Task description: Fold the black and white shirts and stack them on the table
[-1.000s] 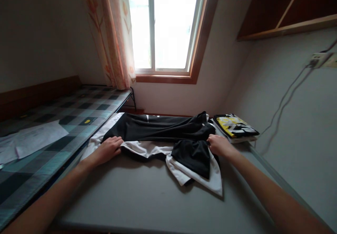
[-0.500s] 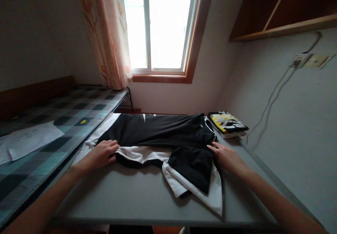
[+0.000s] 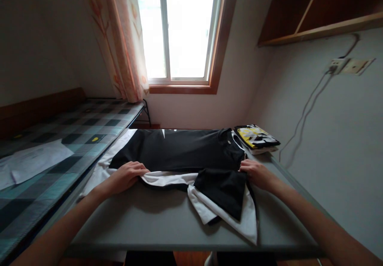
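Observation:
A black and white T-shirt [image 3: 185, 148] lies sideways on the grey table [image 3: 143, 222], its collar at the right and its white hem at the left. The near sleeve [image 3: 223, 190] hangs toward me, black cloth over white. My left hand [image 3: 130, 174] is closed on the near side edge, close to the hem, with fingertips over the white fold. At the shoulder beside the collar, my right hand [image 3: 255, 172] pinches the cloth. Between the two hands the edge runs fairly straight. The thumbs are partly hidden.
Folded clothes [image 3: 255, 136] with a yellow, black and white print sit at the table's back right. A bed with a checked mattress [image 3: 77, 134] adjoins on the left, papers [image 3: 38, 160] on it. A cable [image 3: 306, 110] hangs down the right wall below a cabinet [image 3: 323, 10].
My left hand has slid right along the shirt's near edge. My right hand has closed from a pointing finger to a pinch at the shoulder. The shirt's black front looks smoother.

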`<control>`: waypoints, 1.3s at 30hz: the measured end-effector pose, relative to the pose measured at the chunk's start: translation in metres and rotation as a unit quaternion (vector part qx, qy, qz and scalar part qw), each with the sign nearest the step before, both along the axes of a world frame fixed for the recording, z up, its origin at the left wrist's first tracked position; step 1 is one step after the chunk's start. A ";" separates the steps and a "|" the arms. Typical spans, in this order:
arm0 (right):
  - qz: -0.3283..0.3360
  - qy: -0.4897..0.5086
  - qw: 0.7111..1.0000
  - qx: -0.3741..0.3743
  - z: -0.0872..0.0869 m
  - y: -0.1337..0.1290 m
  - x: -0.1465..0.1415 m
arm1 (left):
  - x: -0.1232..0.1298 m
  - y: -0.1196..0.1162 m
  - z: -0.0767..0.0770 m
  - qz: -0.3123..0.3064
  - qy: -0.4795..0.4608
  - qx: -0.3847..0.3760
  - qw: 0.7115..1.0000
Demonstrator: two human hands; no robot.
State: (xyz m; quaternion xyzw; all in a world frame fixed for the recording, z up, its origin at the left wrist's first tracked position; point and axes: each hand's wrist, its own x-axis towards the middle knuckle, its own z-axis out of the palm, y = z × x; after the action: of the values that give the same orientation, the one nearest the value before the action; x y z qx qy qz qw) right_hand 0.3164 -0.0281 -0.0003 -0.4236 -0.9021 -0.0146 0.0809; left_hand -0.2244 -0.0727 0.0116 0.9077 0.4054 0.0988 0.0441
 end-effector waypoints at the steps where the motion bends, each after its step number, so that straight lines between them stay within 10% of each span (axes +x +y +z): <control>1: -0.003 0.009 1.000 -0.016 0.001 -0.001 0.003 | -0.002 -0.002 0.001 -0.003 -0.004 -0.007 1.000; 17: -0.032 0.146 0.985 -0.089 0.018 0.001 0.006 | 0.014 0.017 0.031 0.029 -0.134 -0.313 0.940; 24: -0.020 0.169 0.966 -0.193 0.007 0.006 -0.010 | 0.098 0.037 0.008 -0.048 -0.077 -0.089 0.992; 39: -0.029 0.160 0.959 -0.231 0.032 -0.026 -0.005 | 0.199 0.034 -0.005 -0.187 -0.131 -0.028 0.973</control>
State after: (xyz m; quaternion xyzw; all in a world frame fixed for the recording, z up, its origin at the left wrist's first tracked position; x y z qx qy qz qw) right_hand 0.3114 -0.0537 0.0319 -0.4538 -0.8436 0.2592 0.1235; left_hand -0.0255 -0.0389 0.0065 0.9451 0.2215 0.1952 0.1398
